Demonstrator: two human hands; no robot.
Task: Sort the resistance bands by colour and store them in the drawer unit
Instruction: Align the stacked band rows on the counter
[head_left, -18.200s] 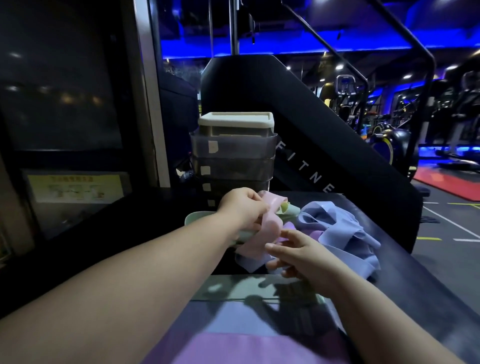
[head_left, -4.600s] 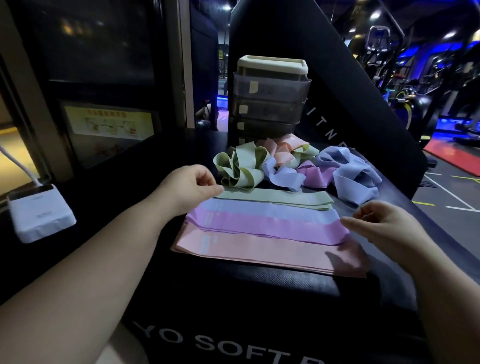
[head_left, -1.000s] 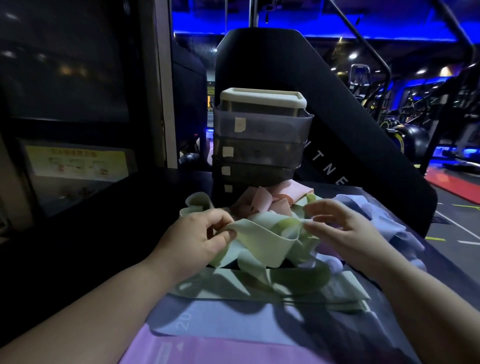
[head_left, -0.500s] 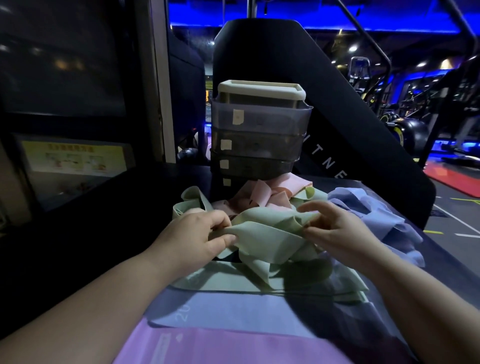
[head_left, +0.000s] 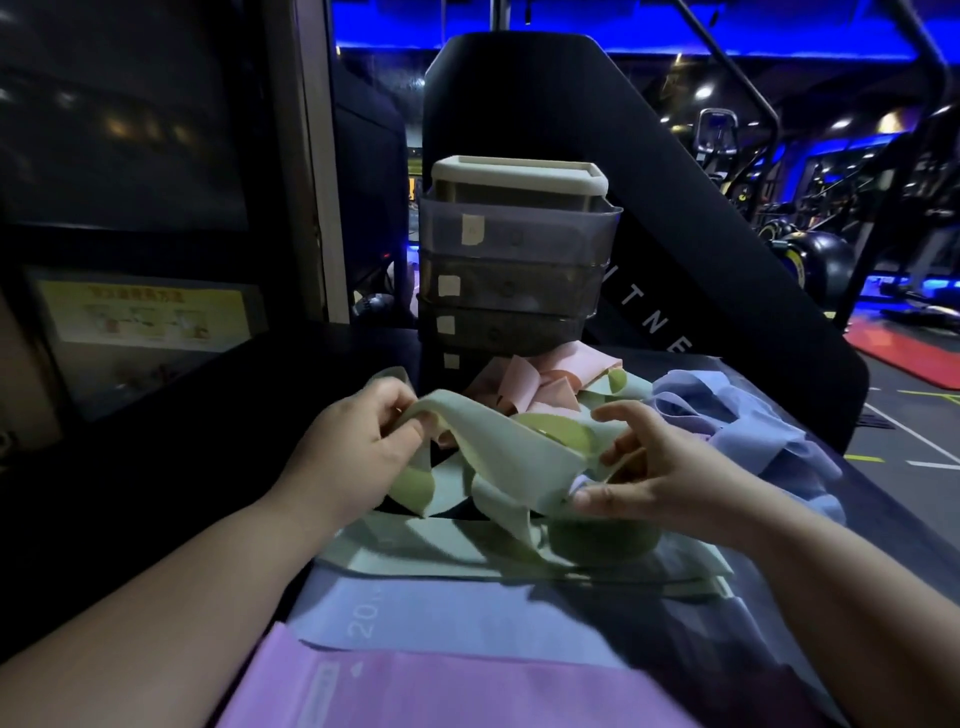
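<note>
Black padded surface (head_left: 218, 415) fills the lower frame. A bare stretch of it shows left of the bands; its right edge runs just beside the blue pile (head_left: 753, 431), with gym floor beyond. Black machine panel (head_left: 701, 249) rises behind and slopes down to the right.

Drawer unit (head_left: 509, 280) stands at the far side, centre. It has four stacked drawers, all pushed in, with paper labels at front left. Pink pile (head_left: 540, 384) lies against the lowest drawer front.

Three bands lie flat in rows, overlapping edge to edge: flat green band (head_left: 457, 564) farthest, flat blue band (head_left: 467, 618) in the middle, flat purple band (head_left: 441, 691) nearest.

Loose green band (head_left: 498, 447) is held up above the flat green one, twisted, with loops hanging down to it.

Left hand (head_left: 353, 452) pinches the band's upper left edge between thumb and curled fingers. Right hand (head_left: 670, 478) grips its lower right end, thumb on the fabric, index finger stretched out above. The hands are apart, with the band spanning the gap.
</note>
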